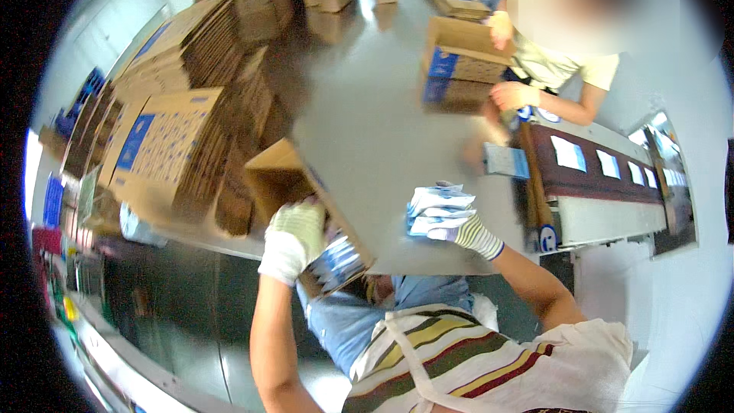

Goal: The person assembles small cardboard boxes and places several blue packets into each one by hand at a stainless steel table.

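My left hand [294, 239], in a striped knit glove, is curled over the near side of an open cardboard box [336, 214]; its fingertips are partly hidden. The box stands tilted at the table's near edge, above my lap. Blue-and-white packets [336, 260] lie in rows inside it. A fanned bunch of similar flat packets [440, 210] is held above the table by my right hand [475, 237], also gloved, with the fingers closed round its right end.
Stacks of flattened cartons [164, 138] line the left side. A conveyor belt [604, 164] on the right carries several packets, with one packet [506, 160] at its end. Across the grey table [367, 122], a gloved co-worker handles another open carton [466, 53].
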A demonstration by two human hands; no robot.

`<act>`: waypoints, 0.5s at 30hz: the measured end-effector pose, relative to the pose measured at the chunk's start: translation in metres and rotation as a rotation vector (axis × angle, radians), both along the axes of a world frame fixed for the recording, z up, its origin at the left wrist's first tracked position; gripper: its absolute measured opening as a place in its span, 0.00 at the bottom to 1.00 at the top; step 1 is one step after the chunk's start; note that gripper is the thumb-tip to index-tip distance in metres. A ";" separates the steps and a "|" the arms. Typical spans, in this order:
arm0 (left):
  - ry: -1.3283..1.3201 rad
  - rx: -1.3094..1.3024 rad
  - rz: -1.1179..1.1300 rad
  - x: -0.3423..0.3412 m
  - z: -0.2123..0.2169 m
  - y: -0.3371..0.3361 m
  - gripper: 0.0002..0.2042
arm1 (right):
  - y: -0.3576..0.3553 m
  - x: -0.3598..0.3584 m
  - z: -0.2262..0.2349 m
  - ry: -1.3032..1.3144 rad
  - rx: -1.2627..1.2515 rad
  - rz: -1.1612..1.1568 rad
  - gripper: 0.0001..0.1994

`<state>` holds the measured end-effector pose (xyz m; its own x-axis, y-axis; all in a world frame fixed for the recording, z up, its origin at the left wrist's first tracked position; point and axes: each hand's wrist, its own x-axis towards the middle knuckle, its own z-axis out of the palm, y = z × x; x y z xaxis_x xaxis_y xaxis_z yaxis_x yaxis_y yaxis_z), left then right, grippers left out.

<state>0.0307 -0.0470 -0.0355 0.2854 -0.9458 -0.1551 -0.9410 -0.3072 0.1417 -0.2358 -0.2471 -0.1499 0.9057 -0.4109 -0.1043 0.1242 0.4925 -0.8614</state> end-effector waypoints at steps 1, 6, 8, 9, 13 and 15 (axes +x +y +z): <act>-0.013 -0.031 0.008 -0.003 0.003 0.000 0.18 | 0.004 0.009 -0.003 0.048 -0.217 0.060 0.23; -0.050 0.096 0.000 -0.005 0.005 -0.011 0.20 | -0.005 0.090 0.026 -0.021 -0.786 0.054 0.32; -0.051 0.039 0.014 -0.004 0.001 -0.006 0.19 | 0.014 0.116 0.095 -0.199 -0.952 0.014 0.33; -0.050 0.015 0.011 -0.005 0.004 -0.006 0.19 | 0.026 0.130 0.116 -0.246 -0.873 0.025 0.32; 0.016 0.133 0.022 -0.007 0.011 -0.013 0.20 | 0.048 0.203 0.148 -0.269 -0.932 0.149 0.35; -0.042 -0.121 -0.054 -0.006 -0.001 -0.011 0.18 | 0.044 0.237 0.129 -0.004 -1.235 0.131 0.40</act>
<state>0.0251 -0.0585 -0.0363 0.2374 -0.9710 -0.0279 -0.9617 -0.2389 0.1347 0.0012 -0.2030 -0.0213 0.9467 -0.1387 0.2907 0.1387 -0.6390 -0.7566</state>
